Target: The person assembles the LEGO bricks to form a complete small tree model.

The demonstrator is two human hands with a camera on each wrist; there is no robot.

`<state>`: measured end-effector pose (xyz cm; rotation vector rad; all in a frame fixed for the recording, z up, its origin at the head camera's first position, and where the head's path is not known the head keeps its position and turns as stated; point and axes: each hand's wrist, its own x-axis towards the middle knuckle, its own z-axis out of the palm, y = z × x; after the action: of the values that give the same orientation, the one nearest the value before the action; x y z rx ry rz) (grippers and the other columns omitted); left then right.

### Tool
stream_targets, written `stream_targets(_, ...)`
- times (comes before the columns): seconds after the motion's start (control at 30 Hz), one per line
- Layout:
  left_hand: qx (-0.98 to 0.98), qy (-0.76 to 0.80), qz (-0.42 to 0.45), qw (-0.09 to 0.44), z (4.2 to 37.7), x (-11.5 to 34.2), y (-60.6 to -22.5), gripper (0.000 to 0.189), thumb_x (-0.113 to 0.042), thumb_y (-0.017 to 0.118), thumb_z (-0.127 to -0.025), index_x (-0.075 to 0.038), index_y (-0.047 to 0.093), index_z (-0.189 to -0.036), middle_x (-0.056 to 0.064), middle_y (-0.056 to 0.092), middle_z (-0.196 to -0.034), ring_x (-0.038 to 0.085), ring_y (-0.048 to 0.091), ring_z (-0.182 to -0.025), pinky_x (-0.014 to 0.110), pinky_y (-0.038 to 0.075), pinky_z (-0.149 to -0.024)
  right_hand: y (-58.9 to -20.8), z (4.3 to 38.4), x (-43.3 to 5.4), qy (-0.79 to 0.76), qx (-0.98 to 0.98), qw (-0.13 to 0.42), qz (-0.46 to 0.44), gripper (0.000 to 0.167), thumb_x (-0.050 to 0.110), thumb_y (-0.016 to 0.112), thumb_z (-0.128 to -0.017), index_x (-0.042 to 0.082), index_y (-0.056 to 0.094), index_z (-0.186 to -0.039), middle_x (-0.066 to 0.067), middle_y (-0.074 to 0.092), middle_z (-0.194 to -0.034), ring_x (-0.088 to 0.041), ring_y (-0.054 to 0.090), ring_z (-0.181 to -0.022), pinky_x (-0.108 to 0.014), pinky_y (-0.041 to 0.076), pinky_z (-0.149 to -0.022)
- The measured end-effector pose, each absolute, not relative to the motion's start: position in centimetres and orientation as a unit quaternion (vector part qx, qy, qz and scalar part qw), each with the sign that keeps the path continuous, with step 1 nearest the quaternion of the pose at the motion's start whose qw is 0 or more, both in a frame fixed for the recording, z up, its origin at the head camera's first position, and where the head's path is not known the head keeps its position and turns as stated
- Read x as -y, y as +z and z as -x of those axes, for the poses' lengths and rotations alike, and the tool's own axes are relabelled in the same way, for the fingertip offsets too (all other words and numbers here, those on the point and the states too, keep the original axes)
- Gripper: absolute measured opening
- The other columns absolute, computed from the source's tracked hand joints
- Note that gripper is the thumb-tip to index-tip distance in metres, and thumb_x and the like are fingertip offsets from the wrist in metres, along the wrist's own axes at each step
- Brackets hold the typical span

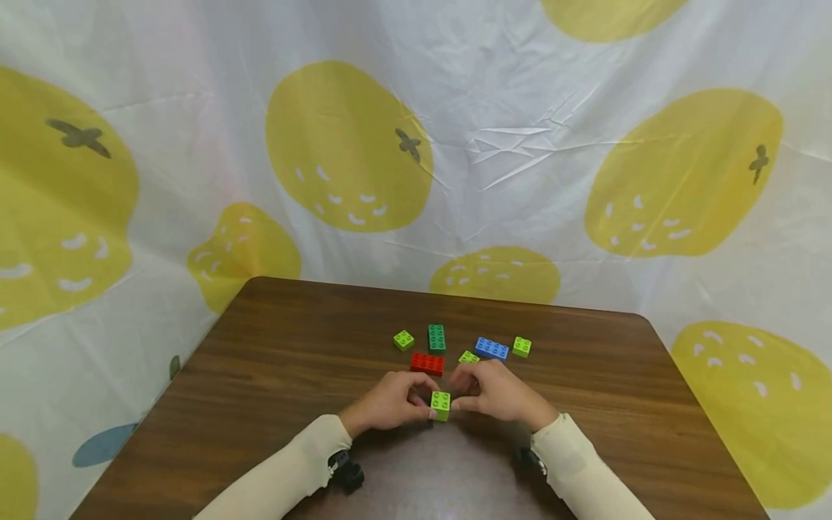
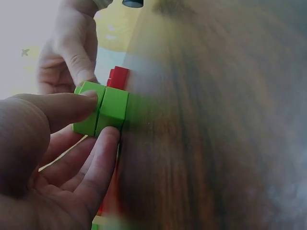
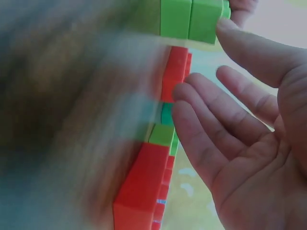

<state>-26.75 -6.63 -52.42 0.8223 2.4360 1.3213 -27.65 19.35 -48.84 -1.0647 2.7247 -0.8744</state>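
Two light green toy building bricks (image 2: pixel 113 109) are stacked one on the other, studs up, near the front of the table. My left hand (image 1: pixel 395 399) pinches the stack, thumb on one side and fingers on the other. On the stack's right side is my right hand (image 1: pixel 500 393), its fingers (image 3: pixel 199 120) spread and loosely bent with nothing between them. Its thumb tip lies right at the upper green brick (image 3: pixel 207 19) in the right wrist view. Just beyond the hands is a red brick (image 1: pixel 427 363), and another light green brick (image 1: pixel 469 357) is partly covered by my right hand.
Farther back on the brown table (image 1: pixel 312 325) lie a dark green brick (image 1: pixel 437 338), a blue brick (image 1: pixel 491 348) and two small light green bricks, one left (image 1: pixel 404 340) and one right (image 1: pixel 522 347). Another red brick (image 3: pixel 141 184) shows close in the right wrist view. A lemon-print curtain (image 1: pixel 494 180) hangs behind.
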Motion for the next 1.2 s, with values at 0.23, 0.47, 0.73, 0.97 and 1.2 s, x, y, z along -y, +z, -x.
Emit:
stream_targets(0.23,-0.838,0.450,-0.279,0.131,26.8,6.6,-52.1,0.030,-0.019,0.086,-0.089,-0.014,0.074,-0.116,0.003,0.077,-0.112,0.003,0.074,-0.084,0.022,0.059,-0.070,-48.4,28.7,-19.8,-0.295,-0.903,-0.009,0.313,0.027,0.024,0.085,-0.092,0.010,0.073,-0.112,-0.006,0.077,-0.106,-0.021,0.072,-0.090,-0.034,0.061,-0.079)
stream_targets(0.47,-0.836,0.456,-0.274,0.137,26.9,6.6,-52.0,0.029,-0.017,0.086,-0.089,-0.013,0.074,-0.115,0.005,0.078,-0.112,0.007,0.075,-0.088,0.023,0.060,-0.074,-49.1,30.2,-19.7,-0.262,-0.913,-0.045,0.309,0.035,0.023,0.083,-0.093,0.007,0.074,-0.122,-0.009,0.077,-0.116,-0.026,0.071,-0.098,-0.042,0.058,-0.085)
stream_targets(0.73,-0.836,0.455,-0.274,0.138,26.9,6.6,-52.0,0.030,-0.017,0.087,-0.089,-0.012,0.074,-0.115,0.004,0.078,-0.109,0.009,0.075,-0.087,0.024,0.060,-0.072,-49.7,31.1,-19.2,-0.240,-0.925,-0.039,0.294,0.035,0.020,0.083,-0.093,0.005,0.075,-0.123,-0.010,0.077,-0.120,-0.027,0.072,-0.109,-0.049,0.059,-0.092)
stream_targets(0.97,-0.837,0.456,-0.268,0.141,26.7,6.6,-52.1,0.030,-0.018,0.087,-0.088,-0.013,0.074,-0.115,0.003,0.078,-0.108,0.008,0.075,-0.087,0.023,0.060,-0.074,-49.8,31.2,-19.0,-0.223,-0.934,-0.029,0.279,0.033,0.017,0.086,-0.090,0.006,0.076,-0.119,-0.007,0.078,-0.111,-0.020,0.070,-0.093,-0.040,0.059,-0.080)
stream_targets(1.2,-0.837,0.457,-0.268,0.139,26.8,6.5,-52.2,0.031,-0.017,0.088,-0.088,-0.012,0.074,-0.114,0.005,0.078,-0.108,0.011,0.075,-0.088,0.024,0.060,-0.074,-49.8,31.2,-19.3,-0.231,-0.933,-0.029,0.273,0.032,0.012,0.086,-0.088,0.008,0.076,-0.118,-0.006,0.078,-0.110,-0.021,0.072,-0.095,-0.042,0.060,-0.084)
